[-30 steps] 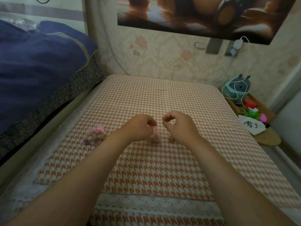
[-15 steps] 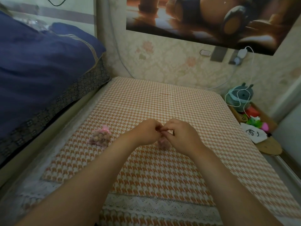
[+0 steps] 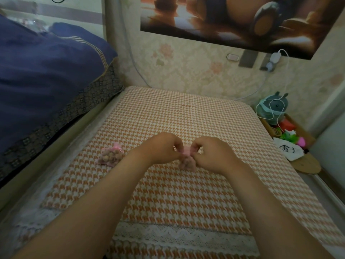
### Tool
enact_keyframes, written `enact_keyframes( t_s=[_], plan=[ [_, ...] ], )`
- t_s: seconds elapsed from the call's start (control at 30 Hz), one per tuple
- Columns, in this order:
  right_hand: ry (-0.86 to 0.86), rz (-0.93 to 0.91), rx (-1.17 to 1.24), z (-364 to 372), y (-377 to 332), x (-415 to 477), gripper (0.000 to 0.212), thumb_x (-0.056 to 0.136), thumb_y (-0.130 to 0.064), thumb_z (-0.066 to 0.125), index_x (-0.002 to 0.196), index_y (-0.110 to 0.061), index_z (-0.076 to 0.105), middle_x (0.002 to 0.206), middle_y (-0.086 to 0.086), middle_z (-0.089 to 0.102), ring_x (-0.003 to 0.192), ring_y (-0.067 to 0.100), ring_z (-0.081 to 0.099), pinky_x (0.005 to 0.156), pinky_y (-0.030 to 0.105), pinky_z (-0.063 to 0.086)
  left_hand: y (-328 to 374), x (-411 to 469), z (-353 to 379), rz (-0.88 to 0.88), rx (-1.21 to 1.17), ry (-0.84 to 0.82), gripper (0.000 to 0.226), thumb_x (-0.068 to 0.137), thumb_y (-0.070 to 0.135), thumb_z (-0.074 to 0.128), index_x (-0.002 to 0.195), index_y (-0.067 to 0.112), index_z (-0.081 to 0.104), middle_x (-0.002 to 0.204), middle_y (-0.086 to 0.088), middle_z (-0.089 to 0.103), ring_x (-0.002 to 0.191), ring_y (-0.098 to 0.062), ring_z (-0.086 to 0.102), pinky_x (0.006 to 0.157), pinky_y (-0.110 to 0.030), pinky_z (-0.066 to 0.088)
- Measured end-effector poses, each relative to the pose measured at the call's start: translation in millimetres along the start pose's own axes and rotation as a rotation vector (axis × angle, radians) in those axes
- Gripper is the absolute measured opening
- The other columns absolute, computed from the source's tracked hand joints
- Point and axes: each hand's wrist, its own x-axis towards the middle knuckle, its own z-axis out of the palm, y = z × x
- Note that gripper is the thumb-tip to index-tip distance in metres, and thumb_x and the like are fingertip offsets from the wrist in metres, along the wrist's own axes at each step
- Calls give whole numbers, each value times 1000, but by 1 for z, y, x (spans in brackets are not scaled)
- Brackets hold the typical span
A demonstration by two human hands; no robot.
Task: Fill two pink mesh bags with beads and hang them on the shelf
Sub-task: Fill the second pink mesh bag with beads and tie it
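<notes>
Item: bead-filled pink mesh bag (image 3: pixel 187 162), neck pinched between my left hand (image 3: pixel 164 147) and right hand (image 3: pixel 211 154); second filled bag (image 3: pixel 110 156) lying left of them.

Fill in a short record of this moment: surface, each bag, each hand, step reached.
surface: houndstooth cloth
first bag: bead-filled pink bag, lying left, untouched
second bag: pink mesh bag, between both hands
left hand: pinching the bag's top
right hand: pinching the bag's top
step reached: closing the second bag; neither hung yet
</notes>
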Motion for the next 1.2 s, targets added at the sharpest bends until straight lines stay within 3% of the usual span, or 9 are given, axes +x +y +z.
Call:
enact_keyframes(
  t_s=[0.13, 0.27, 0.37, 0.5, 0.77, 0.9, 1.03, 1.13, 1.2],
  plan=[
    [-79, -27, -1, 1, 0, -1, 7, 85, -40, 61, 87, -34, 63, 95, -13, 64, 90, 12, 60, 75, 32, 48, 3, 2, 8, 43, -131, 63, 10, 79, 31, 76, 80, 28, 66, 83, 10, 68, 80, -8, 63, 77, -34, 55],
    [-94, -44, 10, 2, 1, -1, 3, 86, -37, 65, 87, -35, 67, 101, -12, 66, 90, 12, 61, 81, 36, 52, -2, 0, 18, -43, -440, -32, 64, 67, 28, 85, 118, 28, 47, 106, 4, 65, 89, -15, 67, 78, -32, 58],
    [-80, -58, 44, 0, 2, -2, 3, 87, -38, 67, 84, -37, 67, 98, -14, 66, 78, 5, 56, 77, 34, 51, -6, -1, 24, -85, -388, -154, 88, 60, 35, 88, 136, 28, 42, 111, 5, 62, 94, -12, 65, 81, -28, 54],
    [-78, -56, 68, 1, 4, -2, 4, 85, -37, 66, 89, -38, 68, 100, -15, 65, 73, 2, 52, 72, 31, 48, -1, -1, 26, -81, -319, -94, 51, 64, 21, 87, 110, 22, 64, 89, 7, 66, 76, -7, 62, 63, -17, 49],
    [-130, -53, 53, 4, 1, -1, 20, 88, -50, 63, 98, -38, 76, 104, -14, 68, 89, 10, 63, 80, 36, 54, 0, -3, 24, -59, -387, -108, 67, 56, 29, 93, 115, 28, 59, 100, 10, 69, 83, -7, 69, 72, -24, 57],
    [-78, -61, 85, 2, -1, -3, 22, 88, -39, 64, 109, -36, 72, 107, -15, 66, 91, 9, 61, 82, 34, 53, -2, -4, 22, -8, -299, -76, 64, 62, 23, 89, 117, 30, 58, 99, 6, 70, 88, -12, 67, 79, -33, 56],
    [-178, -35, -5, 7, -4, -3, 18, 88, -41, 64, 99, -34, 76, 102, -9, 69, 92, 17, 64, 79, 38, 54, -2, -7, 20, 52, -226, -56, 69, 67, 19, 85, 126, 31, 50, 102, 4, 65, 85, -12, 66, 74, -24, 54],
    [-187, -35, -12, 7, -5, -4, 21, 88, -45, 63, 100, -33, 74, 102, -7, 69, 93, 18, 63, 79, 38, 54, 1, -10, 16, 89, -263, -34, 50, 74, 19, 80, 111, 34, 51, 101, 9, 65, 81, -5, 66, 66, -15, 51],
    [-145, -44, 4, 6, -5, -3, 21, 88, -44, 61, 102, -32, 72, 101, -7, 69, 94, 18, 63, 80, 39, 53, 1, -8, 13, 101, -222, 0, 37, 75, 19, 78, 100, 32, 54, 97, 12, 64, 83, -7, 65, 71, -24, 55]
  ],
)
